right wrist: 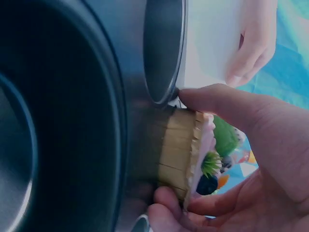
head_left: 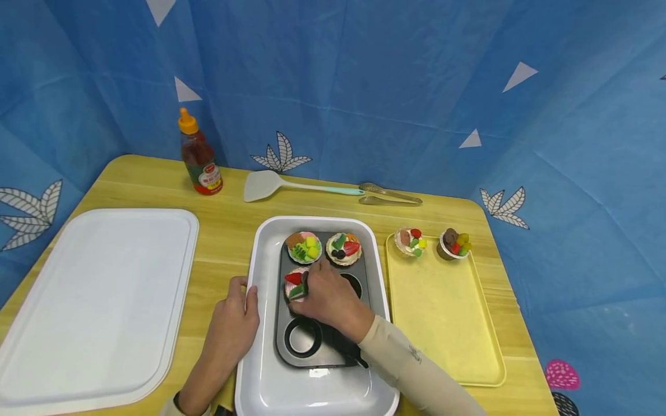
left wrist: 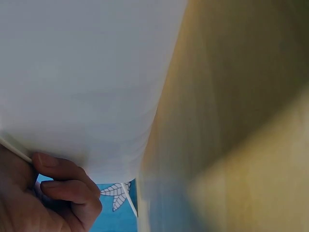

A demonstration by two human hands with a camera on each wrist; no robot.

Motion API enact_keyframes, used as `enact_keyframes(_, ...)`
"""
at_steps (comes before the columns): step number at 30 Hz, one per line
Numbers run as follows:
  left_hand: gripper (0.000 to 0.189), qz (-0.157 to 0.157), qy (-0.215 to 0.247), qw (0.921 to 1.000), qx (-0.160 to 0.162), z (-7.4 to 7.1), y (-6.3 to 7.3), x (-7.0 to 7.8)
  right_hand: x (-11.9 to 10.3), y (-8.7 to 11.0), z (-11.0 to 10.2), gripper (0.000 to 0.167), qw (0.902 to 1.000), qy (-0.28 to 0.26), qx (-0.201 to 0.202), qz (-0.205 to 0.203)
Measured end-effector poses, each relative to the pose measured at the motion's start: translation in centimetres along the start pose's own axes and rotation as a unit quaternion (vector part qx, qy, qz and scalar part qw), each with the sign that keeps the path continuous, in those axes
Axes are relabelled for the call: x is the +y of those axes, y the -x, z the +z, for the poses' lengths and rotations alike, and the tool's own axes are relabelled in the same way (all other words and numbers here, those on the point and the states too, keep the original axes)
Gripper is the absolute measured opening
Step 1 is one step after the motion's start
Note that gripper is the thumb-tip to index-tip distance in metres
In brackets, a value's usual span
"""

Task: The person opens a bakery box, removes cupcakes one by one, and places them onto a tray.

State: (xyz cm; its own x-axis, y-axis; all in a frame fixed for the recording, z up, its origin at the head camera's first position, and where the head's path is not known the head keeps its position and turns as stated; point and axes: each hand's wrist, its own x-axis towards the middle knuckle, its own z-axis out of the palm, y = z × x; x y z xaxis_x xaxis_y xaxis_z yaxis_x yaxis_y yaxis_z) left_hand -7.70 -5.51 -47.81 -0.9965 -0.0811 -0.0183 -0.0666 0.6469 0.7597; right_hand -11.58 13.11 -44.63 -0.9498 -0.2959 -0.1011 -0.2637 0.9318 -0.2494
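My right hand [head_left: 330, 297] pinches a small fruit-topped cupcake [right wrist: 181, 150] by its tan pleated cup, at the middle-left hollow of a dark muffin tin [head_left: 325, 349]. A red strawberry piece and a green leaf show on its top in the head view. Two more topped cupcakes, one with yellow cubes [head_left: 305, 248] and one with strawberry and dark berries [head_left: 344, 249], sit in the tin's far hollows. Around the tin is a deep white tray [head_left: 281, 396]. At its left rim my left hand [head_left: 233, 323] grips the edge, fingers curled against the outer wall.
To the right lies a yellow tray [head_left: 442, 318], with a fruit cupcake [head_left: 410, 241] and a chocolate-topped one [head_left: 454, 244] at its far edge. A white board [head_left: 99, 306] lies left. Behind are a sauce bottle [head_left: 201, 159], a spatula [head_left: 265, 185] and tongs [head_left: 390, 196].
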Motion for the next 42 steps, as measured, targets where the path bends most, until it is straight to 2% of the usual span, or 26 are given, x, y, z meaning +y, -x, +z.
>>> enact_keyframes(3, 0.033, 0.004, -0.002, 1.0, 0.006, 0.13, -0.04, -0.06, 0.04, -0.08, 0.07, 0.067, 0.9999, -0.01, -0.001, -0.001)
enact_keyframes(8, 0.032, 0.001, -0.001, 1.0, 0.003, 0.2, -0.01, -0.09, 0.09, -0.14, 0.17, 0.067, 0.9998, -0.021, -0.005, 0.002)
enact_keyframes(16, 0.032, -0.001, -0.007, 1.0, 0.005, 0.09, -0.16, 0.02, 0.13, -0.19, 0.22, 0.059, 0.9993, -0.03, 0.02, -0.012)
enact_keyframes(32, 0.032, 0.005, -0.009, 0.9999, 0.005, 0.02, -0.15, 0.06, 0.11, -0.13, 0.1, 0.06, 0.998, -0.061, 0.015, -0.002)
enact_keyframes(42, 0.033, 0.005, -0.01, 0.9999, 0.005, 0.03, -0.08, -0.06, 0.35, 0.05, -0.01, 0.052, 0.9956, -0.09, 0.025, -0.01)
